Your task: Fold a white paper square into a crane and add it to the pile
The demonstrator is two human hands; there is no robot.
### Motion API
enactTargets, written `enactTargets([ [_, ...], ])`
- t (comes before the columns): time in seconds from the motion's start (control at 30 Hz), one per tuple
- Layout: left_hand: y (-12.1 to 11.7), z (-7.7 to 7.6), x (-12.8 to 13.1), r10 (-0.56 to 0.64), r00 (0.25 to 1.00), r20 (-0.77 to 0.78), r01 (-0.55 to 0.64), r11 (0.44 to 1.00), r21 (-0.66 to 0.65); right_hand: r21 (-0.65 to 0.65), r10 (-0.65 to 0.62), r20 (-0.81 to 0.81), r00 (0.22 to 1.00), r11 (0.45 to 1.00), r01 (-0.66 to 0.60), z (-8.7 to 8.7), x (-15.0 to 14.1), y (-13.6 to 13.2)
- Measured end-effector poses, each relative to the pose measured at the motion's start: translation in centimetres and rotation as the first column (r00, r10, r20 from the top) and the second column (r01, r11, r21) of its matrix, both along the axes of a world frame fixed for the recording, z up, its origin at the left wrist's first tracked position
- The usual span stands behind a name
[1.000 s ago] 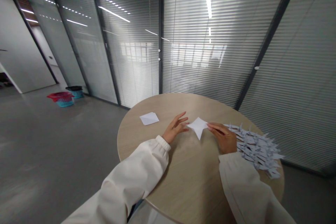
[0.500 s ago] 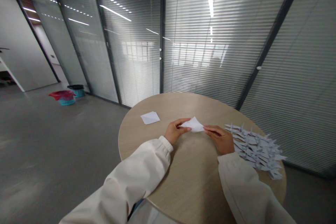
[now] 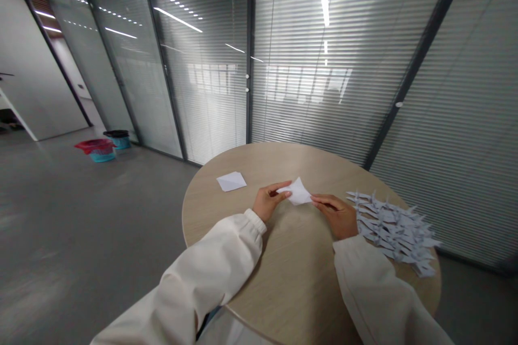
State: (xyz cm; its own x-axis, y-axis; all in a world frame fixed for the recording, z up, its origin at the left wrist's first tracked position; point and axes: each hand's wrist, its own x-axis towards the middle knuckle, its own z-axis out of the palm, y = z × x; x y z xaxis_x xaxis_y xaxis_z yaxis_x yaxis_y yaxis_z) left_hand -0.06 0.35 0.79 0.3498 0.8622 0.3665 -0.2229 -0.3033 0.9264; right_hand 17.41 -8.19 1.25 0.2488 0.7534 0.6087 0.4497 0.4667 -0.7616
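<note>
Folded white paper (image 3: 300,192) sits betw. my 2 hands, over the far half of the table, ahead of me & a touch R of my L wrist. Long axis runs approx. side to side, L hand to R hand, R end dipping slightly toward me; 1 pointed corner sticks up & away. Neither hand is nearer as such, both touch it, but L laps further over. L hand (image 3: 270,202): thumb on near face, fingers behind, narrow gap w/ the L end pinched in it. R hand (image 3: 338,215): fingertips drawn together on the R corner, nearly closed, palm down-ish; exact finger placement too small to tell. Can't tell if paper's lower edge touches the wood or hangs just above. Surface: round table (image 3: 297,275), pale wood grain, smooth-looking. Flat piece of folded paper (image 3: 231,181) lies L of my L hand, well apart from it. Pile of folded paper shapes (image 3: 394,229), pointy, overlapping, on R side just beyond R hand, running to table edge; too many to count. Room: glass partition w/ blinds (image 3: 299,27) behind table, grey floor (image 3: 149,199), 2 bins off to L, 1 red-lined (image 3: 97,149), 1 black-lined (image 3: 118,139), close together
</note>
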Motion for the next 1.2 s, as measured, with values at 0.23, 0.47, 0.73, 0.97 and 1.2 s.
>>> enactTargets([
  [0.23,-0.1,0.0,0.0,0.018,0.997,-0.071,-0.012,0.997,0.074,-0.062,-0.039,-0.064,0.997,0.997,0.035,-0.7,0.2,0.7],
  [0.47,-0.2,-0.2,0.0,0.069,0.984,-0.164,-0.049,0.991,0.123,-0.098,0.023,-0.271,0.962,0.994,-0.052,-1.5,0.1,1.3],
  [0.73,-0.3,-0.7,-0.3,0.168,0.925,-0.340,-0.097,0.971,0.217,-0.208,-0.036,-0.157,0.987,0.978,0.003,-2.0,0.7,1.6],
  [0.97,-0.6,-0.3,-0.5,0.229,0.879,-0.419,-0.071,0.930,0.360,-0.250,-0.060,-0.211,0.976,0.968,0.005,-2.0,0.7,1.7],
  [1.2,-0.6,-0.3,-0.4,0.206,0.878,-0.432,-0.047,0.935,0.351,-0.290,-0.094,-0.204,0.974,0.957,0.032,-1.4,0.5,1.4],
])
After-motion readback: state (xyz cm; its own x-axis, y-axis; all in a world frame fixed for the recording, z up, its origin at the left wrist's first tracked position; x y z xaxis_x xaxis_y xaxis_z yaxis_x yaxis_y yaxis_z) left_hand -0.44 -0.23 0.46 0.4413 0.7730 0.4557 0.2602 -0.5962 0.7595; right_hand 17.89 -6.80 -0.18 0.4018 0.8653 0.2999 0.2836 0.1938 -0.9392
